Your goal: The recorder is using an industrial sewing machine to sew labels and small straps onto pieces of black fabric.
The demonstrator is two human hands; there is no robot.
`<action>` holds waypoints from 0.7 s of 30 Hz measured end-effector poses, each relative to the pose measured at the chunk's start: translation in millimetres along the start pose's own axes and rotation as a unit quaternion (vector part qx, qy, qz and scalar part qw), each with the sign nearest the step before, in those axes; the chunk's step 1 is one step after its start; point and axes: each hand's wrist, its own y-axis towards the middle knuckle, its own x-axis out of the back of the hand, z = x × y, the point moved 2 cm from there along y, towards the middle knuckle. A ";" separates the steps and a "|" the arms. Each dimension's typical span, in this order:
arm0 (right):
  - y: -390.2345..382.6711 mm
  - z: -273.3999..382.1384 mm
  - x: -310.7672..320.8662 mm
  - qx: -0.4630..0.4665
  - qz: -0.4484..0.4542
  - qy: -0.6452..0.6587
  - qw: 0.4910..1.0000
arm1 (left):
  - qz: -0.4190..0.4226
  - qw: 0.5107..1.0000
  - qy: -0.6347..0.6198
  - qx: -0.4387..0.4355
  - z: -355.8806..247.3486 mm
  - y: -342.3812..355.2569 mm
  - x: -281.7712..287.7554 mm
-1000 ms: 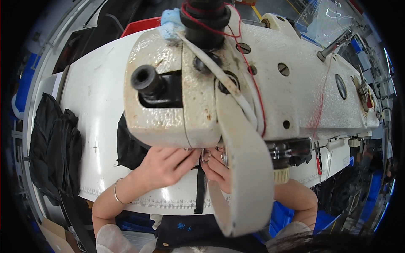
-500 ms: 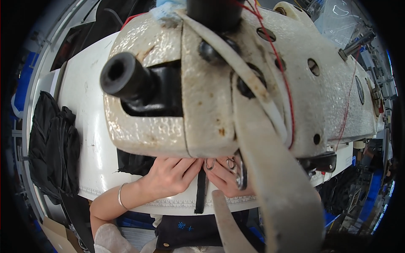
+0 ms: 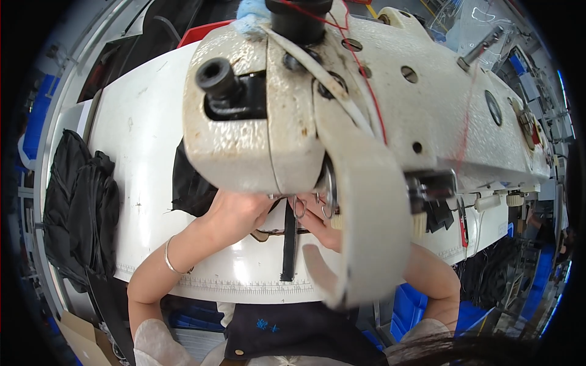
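Left hand: the left hand (image 3: 235, 213) lies palm-down on the white table (image 3: 140, 158), just under the head of the sewing machine (image 3: 342, 122), at about 7 o'clock from the machine's front face. Its fingertips run in beneath the machine — whether they pinch anything I cannot tell.

Right hand: the right hand (image 3: 323, 229) sits at 3 o'clock of the left hand, close beside it. Most of it is hidden behind the machine's pale curved guard (image 3: 366, 232), so its grip cannot be told either.

Strap: a narrow black strap (image 3: 288, 247) lies flat on the table between the two hands, running from under the machine toward 6 o'clock and stopping near the table's ruled front edge.

Black fabric: a dark piece (image 3: 192, 186) is tucked under the machine at 10 o'clock of the left hand, touching the wrist side.

Bracelet: a thin silver bangle (image 3: 170, 259) circles the left wrist.

Thread: red thread (image 3: 366, 85) runs down the machine's top.

Pile: folded black cloth (image 3: 82, 207) rests at the table's 9 o'clock end — well apart from the hands.
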 end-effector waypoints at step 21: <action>-31.6 75.1 43.6 0.089 -0.101 0.001 0.991 | -0.145 0.971 0.142 -0.127 -119.1 -84.9 9.4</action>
